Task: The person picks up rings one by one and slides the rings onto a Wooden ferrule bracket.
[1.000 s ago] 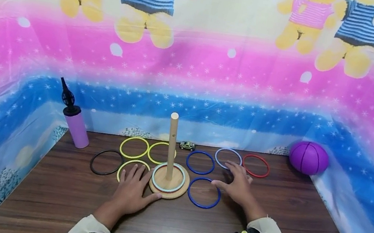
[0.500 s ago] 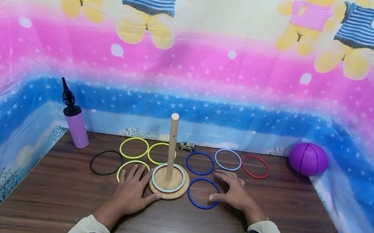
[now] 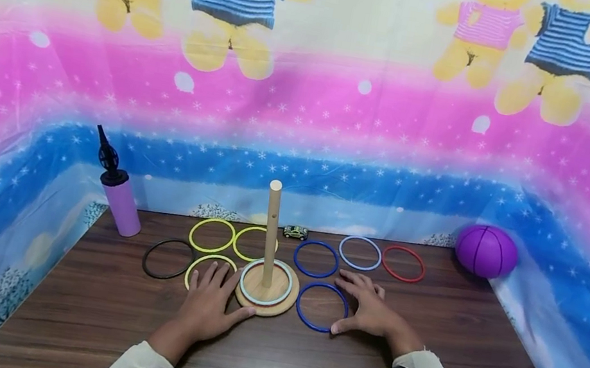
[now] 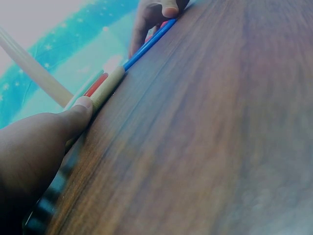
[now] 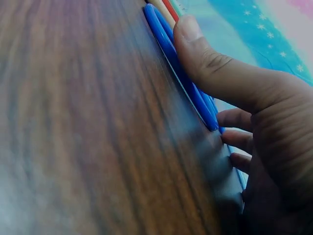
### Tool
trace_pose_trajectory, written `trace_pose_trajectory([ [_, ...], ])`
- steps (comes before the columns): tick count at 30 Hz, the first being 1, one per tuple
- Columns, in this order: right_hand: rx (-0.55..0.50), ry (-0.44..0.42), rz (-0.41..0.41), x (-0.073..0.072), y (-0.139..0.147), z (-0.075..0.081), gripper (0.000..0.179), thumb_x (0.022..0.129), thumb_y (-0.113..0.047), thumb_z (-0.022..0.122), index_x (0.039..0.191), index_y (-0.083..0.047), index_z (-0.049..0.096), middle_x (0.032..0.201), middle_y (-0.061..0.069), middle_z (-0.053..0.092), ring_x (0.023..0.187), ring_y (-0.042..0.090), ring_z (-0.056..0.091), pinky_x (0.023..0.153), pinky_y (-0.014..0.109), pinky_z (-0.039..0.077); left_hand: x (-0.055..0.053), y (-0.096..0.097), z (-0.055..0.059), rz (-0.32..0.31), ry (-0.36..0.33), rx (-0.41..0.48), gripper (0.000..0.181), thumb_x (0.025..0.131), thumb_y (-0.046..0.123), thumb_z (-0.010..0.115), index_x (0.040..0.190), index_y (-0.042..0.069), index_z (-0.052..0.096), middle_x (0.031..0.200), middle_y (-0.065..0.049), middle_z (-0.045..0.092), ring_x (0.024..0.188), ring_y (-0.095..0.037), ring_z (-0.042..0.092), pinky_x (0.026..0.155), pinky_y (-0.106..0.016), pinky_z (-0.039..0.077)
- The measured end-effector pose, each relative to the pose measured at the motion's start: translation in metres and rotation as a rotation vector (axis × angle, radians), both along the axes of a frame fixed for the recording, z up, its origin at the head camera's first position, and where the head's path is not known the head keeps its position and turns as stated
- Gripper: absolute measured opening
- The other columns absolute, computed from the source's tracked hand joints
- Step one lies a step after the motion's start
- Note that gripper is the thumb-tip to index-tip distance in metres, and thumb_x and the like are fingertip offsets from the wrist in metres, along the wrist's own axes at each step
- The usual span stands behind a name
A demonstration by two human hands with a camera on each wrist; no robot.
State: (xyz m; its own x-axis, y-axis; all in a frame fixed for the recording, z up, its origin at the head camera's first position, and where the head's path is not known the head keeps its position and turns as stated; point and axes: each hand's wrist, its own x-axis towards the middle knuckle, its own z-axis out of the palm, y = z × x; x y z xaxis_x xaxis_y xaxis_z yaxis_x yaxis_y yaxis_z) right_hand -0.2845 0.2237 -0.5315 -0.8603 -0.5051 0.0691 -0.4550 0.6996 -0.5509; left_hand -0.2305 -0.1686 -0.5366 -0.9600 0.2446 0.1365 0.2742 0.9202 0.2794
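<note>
My left hand (image 3: 208,301) lies beside the round wooden base (image 3: 281,302) of an upright wooden post (image 3: 271,232). Its thumb touches the base's near left edge, and its spread fingers reach over the near yellow ring (image 3: 213,255). Around the post, flat on the base, lie a light-blue ring (image 3: 289,287) and a red ring mostly hidden below it. My right hand (image 3: 370,307) spans the right side of the near blue ring (image 3: 320,329), thumb at its near edge and fingers by its far edge. In the right wrist view that blue ring (image 5: 168,49) lies on the table beside the thumb.
Behind are another blue ring (image 3: 313,275), a pale-blue ring (image 3: 357,267), a red ring (image 3: 401,279) and two yellow rings. A black ring (image 3: 164,278) and purple hand pump (image 3: 121,207) stand left. A toy car (image 3: 295,232) and purple ball (image 3: 487,251) sit at the back.
My right hand has drawn back from the pale-blue ring toward the near blue ring, its thumb moving down to that ring's near edge. My left hand stays where it was.
</note>
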Motion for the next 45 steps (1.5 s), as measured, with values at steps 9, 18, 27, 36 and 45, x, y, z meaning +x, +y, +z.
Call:
trace_pose_trajectory([
  [9, 0.003, -0.005, 0.036, 0.001, 0.001, 0.0, 0.109, 0.071, -0.054, 0.102, 0.161, -0.012, 0.056, 0.176, 0.022, 0.034, 0.162, 0.052, 0.025, 0.114, 0.075, 0.019, 0.0, 0.0, -0.001, -0.001, 0.001, 0.007, 0.092, 0.1, 0.077, 0.06, 0.169, 0.019, 0.044, 0.172, -0.024, 0.04, 0.163, -0.053, 0.03, 0.126, -0.082, 0.022],
  [18, -0.045, -0.021, 0.023, 0.002, 0.0, 0.002, 0.104, 0.071, -0.053, 0.102, 0.157, -0.011, 0.06, 0.175, 0.023, 0.036, 0.161, 0.054, 0.025, 0.114, 0.078, 0.017, 0.0, 0.0, 0.0, 0.006, -0.002, 0.005, 0.092, 0.099, 0.077, 0.06, 0.169, 0.019, 0.044, 0.172, -0.024, 0.04, 0.163, -0.053, 0.031, 0.126, -0.082, 0.022],
  [27, -0.064, 0.002, -0.015, 0.0, 0.0, -0.003, 0.101, 0.07, -0.05, 0.103, 0.153, -0.009, 0.062, 0.17, 0.015, 0.048, 0.159, 0.045, 0.036, 0.114, 0.071, 0.022, 0.001, 0.001, 0.0, 0.002, 0.004, -0.002, 0.092, 0.099, 0.077, 0.061, 0.169, 0.019, 0.044, 0.172, -0.024, 0.04, 0.163, -0.053, 0.031, 0.125, -0.082, 0.023],
  [36, -0.1, 0.027, -0.054, 0.001, 0.002, 0.001, 0.094, 0.076, -0.05, 0.099, 0.149, -0.003, 0.064, 0.157, 0.015, 0.061, 0.15, 0.043, 0.049, 0.114, 0.066, 0.031, 0.0, 0.0, 0.001, 0.007, -0.003, -0.007, 0.093, 0.099, 0.077, 0.061, 0.169, 0.019, 0.043, 0.172, -0.024, 0.04, 0.163, -0.052, 0.031, 0.125, -0.082, 0.023],
  [45, -0.21, 0.055, -0.106, 0.003, 0.0, 0.007, 0.088, 0.077, -0.042, 0.1, 0.15, -0.006, 0.064, 0.157, 0.02, 0.059, 0.147, 0.045, 0.051, 0.119, 0.078, 0.03, -0.001, 0.0, 0.0, 0.007, -0.002, -0.012, 0.094, 0.099, 0.079, 0.06, 0.17, 0.019, 0.043, 0.173, -0.024, 0.04, 0.163, -0.051, 0.03, 0.126, -0.081, 0.022],
])
